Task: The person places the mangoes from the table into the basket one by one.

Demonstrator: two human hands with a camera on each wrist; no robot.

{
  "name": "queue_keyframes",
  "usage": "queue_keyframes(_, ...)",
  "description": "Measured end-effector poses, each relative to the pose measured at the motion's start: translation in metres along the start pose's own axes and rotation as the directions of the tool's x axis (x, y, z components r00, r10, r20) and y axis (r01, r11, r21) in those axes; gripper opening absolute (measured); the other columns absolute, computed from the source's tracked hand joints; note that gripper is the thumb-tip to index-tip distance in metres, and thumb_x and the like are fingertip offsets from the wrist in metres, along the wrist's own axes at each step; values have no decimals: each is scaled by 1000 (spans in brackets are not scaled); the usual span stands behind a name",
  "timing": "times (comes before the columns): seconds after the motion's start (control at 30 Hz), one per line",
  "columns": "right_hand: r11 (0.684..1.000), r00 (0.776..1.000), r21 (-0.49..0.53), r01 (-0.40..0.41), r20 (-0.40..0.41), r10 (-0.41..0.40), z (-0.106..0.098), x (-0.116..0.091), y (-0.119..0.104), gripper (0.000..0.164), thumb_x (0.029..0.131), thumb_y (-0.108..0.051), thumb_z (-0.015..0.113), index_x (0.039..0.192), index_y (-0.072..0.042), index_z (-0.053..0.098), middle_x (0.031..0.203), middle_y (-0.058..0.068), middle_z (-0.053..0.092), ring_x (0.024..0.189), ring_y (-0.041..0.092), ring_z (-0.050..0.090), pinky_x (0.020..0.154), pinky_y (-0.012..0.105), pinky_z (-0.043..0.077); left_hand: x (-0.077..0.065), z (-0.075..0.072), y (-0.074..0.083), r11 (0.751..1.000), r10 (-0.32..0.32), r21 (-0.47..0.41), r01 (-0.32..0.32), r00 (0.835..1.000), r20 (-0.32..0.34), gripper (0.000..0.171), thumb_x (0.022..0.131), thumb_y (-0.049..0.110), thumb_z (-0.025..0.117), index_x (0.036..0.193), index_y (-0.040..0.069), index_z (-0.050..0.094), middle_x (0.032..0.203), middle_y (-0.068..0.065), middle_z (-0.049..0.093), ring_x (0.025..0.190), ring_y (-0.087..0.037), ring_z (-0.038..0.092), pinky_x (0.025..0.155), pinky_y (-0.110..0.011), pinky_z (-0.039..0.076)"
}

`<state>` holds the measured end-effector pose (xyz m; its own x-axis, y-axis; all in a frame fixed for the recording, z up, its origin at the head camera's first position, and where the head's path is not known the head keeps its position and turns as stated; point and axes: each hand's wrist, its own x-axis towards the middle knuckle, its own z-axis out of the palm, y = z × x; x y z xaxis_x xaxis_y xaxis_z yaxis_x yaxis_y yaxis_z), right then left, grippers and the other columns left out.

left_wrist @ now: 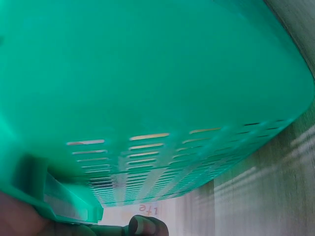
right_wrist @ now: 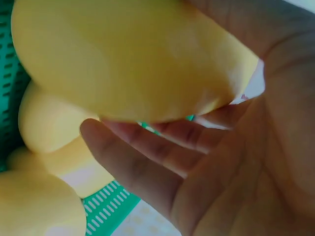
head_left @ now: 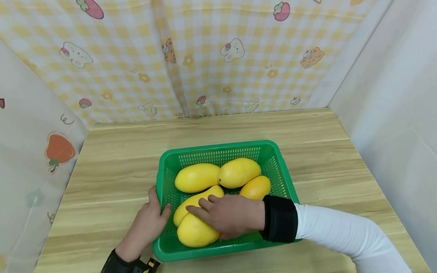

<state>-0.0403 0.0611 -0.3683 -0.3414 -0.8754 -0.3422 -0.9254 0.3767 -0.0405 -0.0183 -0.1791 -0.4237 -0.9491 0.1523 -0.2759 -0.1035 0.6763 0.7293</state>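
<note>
A green plastic basket [head_left: 219,146] with slotted walls holds several yellow mangoes. My left hand [head_left: 145,224] grips its left rim, thumb over the inner side. In the left wrist view the basket's outer wall [left_wrist: 147,73] fills most of the picture, with fingertips [left_wrist: 142,225] at the rim. My right hand [head_left: 232,214] reaches into the basket and holds the front mango [head_left: 195,231], seen large in the right wrist view with the thumb on one side and fingers curled along the other. Another mango [head_left: 190,205] lies right behind it, partly hidden by the fingers.
Two mangoes, one at back left [head_left: 197,178] and one at back right [head_left: 239,172], lie end to end. An orange-yellow mango [head_left: 256,187] sits near the right wall. The basket stands on a wood-grain table [head_left: 115,168], with a checked curtain [head_left: 208,64] behind and white cloth [head_left: 394,106] at the right.
</note>
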Motion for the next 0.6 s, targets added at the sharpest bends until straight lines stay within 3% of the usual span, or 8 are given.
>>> queue_keyframes(0.1,998,1000,64,12,27,-13,0,-2,3,101,78,-47,76,153,-19,15,124,-2,45,93,11,50,66,17,46,0,1,1,1000,-1,-8,1,1000,3,65,97,8,49,143,-6,5,86,-24,61,58,-23,63,45,-31,51)
queue_keyframes(0.27,992,999,119,45,23,-48,-1,-4,9,96,82,-39,75,154,-22,13,125,-2,45,88,9,49,66,15,44,1,1,0,1000,-5,-18,5,1000,0,65,97,8,48,143,-5,5,86,-24,60,58,-23,64,44,-30,51)
queue_keyframes(0.6,994,998,91,64,-18,-62,-6,-8,10,76,85,-35,73,147,-22,33,120,-1,51,93,10,52,64,17,44,1,1,0,1000,-16,-26,16,1000,3,65,97,8,48,144,-4,5,88,-25,61,58,-23,64,45,-30,51)
